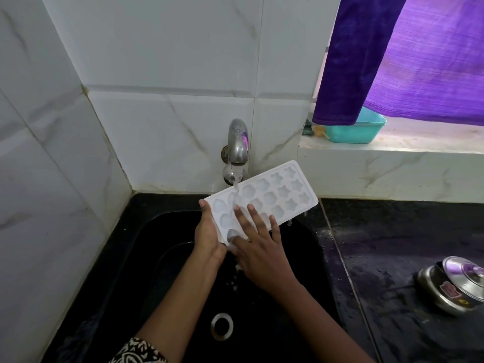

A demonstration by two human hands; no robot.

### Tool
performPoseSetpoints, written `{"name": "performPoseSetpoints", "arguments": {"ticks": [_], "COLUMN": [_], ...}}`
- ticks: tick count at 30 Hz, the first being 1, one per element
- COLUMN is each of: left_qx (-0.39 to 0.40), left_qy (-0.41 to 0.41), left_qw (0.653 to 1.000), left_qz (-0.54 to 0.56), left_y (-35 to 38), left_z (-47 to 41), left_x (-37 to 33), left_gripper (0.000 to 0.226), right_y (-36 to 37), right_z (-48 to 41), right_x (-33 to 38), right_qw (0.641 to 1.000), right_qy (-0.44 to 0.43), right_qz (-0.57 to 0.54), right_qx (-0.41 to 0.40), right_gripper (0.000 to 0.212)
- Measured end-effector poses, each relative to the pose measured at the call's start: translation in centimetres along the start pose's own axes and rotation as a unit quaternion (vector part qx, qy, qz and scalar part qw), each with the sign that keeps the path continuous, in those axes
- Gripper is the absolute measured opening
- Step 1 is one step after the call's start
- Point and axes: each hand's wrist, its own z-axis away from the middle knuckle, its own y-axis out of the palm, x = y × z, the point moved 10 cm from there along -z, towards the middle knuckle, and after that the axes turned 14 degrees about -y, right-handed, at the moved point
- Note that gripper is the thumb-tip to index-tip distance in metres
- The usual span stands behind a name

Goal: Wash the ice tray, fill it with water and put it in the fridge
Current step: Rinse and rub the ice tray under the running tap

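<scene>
The white plastic ice tray with star- and flower-shaped cups [272, 195] is held over the black sink basin [296, 271], tilted so its far end rises toward the tiled wall, and a thin stream of water [236, 192] from the steel wall tap [237, 142] lands on its near cups. The left hand [208, 237] grips the tray's near end, thumb along the edge. The right hand [258, 247] lies flat on the cups with fingers spread wide, holding nothing.

The likeliest slip is the tray itself: it is wet, held at one end only, and a firm rub from the right hand could twist it out of the left hand's grip into the basin, near the steel drain ring [222, 326]. Water already drips off the tray's lower right edge, close to the black stone countertop [392, 244], so swinging the tray rightward would probably wet the counter toward the lidded steel pot [455, 286]. The far cups sit outside the stream and may go unrinsed.
</scene>
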Motion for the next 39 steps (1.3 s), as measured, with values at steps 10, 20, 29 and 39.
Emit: {"name": "performPoseSetpoints", "arguments": {"ticks": [10,20,29,39], "left_qx": [0.037,0.007,-0.008,0.028], "left_qy": [-0.013,0.019,0.053,0.036], "left_qw": [0.999,1.0,0.998,0.999], "left_qz": [-0.01,-0.015,-0.026,-0.018], "left_y": [0.9,0.0,-0.6,-0.3], "left_z": [0.2,0.2,0.3,0.1], "left_x": [-0.1,-0.5,-0.6,0.4], "left_gripper": [0.088,0.084,0.077,0.079], "right_y": [-0.6,0.0,-0.2,-1.9], "right_z": [-0.7,-0.5,-0.2,-0.8], "right_x": [0.2,0.6,0.7,-0.3], "right_qw": [0.999,0.999,0.999,0.997], "right_qy": [-0.003,-0.014,-0.023,-0.058], "right_qz": [0.024,0.035,0.045,0.025], "right_qx": [-0.03,-0.026,-0.019,-0.042], "right_gripper": [0.02,0.022,0.019,0.007]}}
